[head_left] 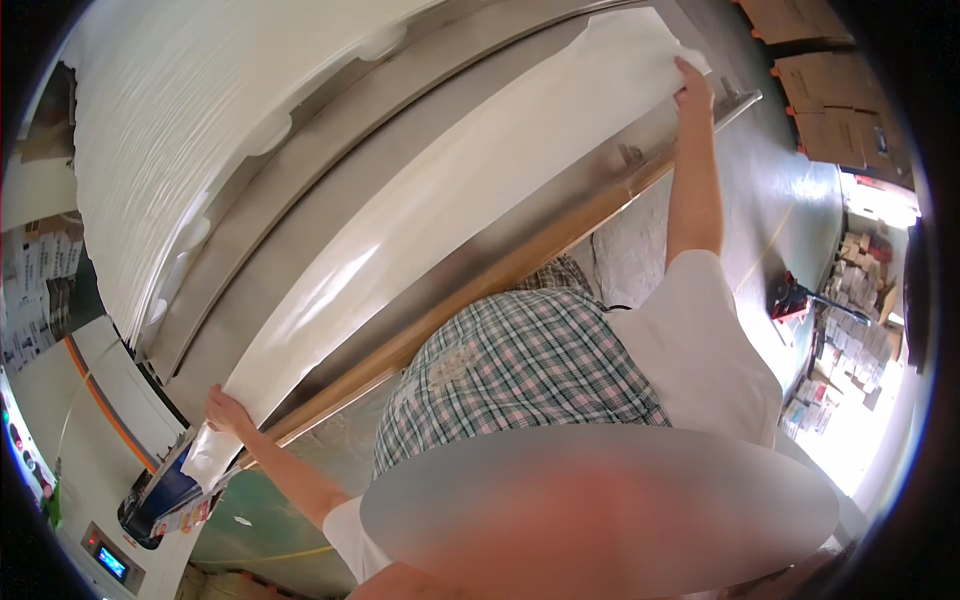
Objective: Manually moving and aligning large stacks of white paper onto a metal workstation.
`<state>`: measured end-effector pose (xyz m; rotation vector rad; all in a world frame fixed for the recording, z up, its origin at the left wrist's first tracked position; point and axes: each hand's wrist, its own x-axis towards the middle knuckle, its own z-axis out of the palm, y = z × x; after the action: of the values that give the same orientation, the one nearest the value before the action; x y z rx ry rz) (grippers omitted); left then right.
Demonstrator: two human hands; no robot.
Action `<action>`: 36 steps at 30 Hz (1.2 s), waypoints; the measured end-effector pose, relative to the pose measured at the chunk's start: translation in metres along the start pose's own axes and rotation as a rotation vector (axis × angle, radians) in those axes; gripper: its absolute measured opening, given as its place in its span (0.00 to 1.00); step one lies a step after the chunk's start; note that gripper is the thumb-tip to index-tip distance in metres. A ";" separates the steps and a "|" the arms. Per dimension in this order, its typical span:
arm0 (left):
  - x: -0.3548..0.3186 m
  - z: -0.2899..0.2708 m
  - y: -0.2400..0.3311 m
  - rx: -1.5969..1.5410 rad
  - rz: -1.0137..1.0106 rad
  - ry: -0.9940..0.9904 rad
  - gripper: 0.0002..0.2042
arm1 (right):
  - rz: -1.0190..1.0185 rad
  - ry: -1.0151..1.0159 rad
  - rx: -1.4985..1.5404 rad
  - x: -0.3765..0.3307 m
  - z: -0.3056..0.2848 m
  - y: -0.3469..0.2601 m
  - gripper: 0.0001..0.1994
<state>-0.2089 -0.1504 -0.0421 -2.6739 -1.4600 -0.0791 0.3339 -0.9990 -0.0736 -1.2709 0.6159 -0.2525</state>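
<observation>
While stretched across the metal table [420, 190], the white sheet [440, 210] is pinched by left hand [226, 410] and right hand [693, 88].

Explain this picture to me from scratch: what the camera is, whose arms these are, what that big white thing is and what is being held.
This is one wide fisheye picture from a camera worn on a person's head, looking down, so straight edges bend. The two bare arms belong to the wearer; the checked apron and white sleeves are theirs too. Both arms are spread wide. The left hand grips one end of a long white sheet, and the right hand grips the other end. The sheet lies stretched along a long shiny metal table with a wooden front edge. Behind it sits a big white roll of material. Stacked cardboard boxes stand off to the right on the floor.
</observation>
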 end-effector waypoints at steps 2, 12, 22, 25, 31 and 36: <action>-0.004 -0.005 -0.006 -0.001 -0.008 0.032 0.21 | -0.210 -0.035 -0.038 -0.044 0.046 -0.037 0.19; -0.002 0.005 -0.011 -0.011 0.015 0.006 0.22 | -0.214 -0.087 -0.585 0.010 0.054 -0.022 0.27; -0.005 -0.002 -0.003 -0.009 0.008 0.065 0.22 | -1.163 -0.763 -1.408 -0.062 0.136 -0.097 0.17; -0.004 0.002 -0.002 -0.007 0.015 0.077 0.22 | -1.458 -1.409 -0.528 0.002 0.161 -0.056 0.10; 0.001 0.009 -0.007 -0.033 -0.029 -0.021 0.23 | -1.150 -0.784 -1.406 -0.015 0.158 -0.100 0.14; -0.003 -0.001 -0.007 -0.015 -0.046 -0.009 0.23 | -1.393 -0.391 -1.612 -0.108 0.123 -0.110 0.09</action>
<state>-0.2162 -0.1497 -0.0407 -2.6557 -1.5303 -0.0814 0.3321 -0.8770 0.0813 -3.0749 -0.7887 -0.6620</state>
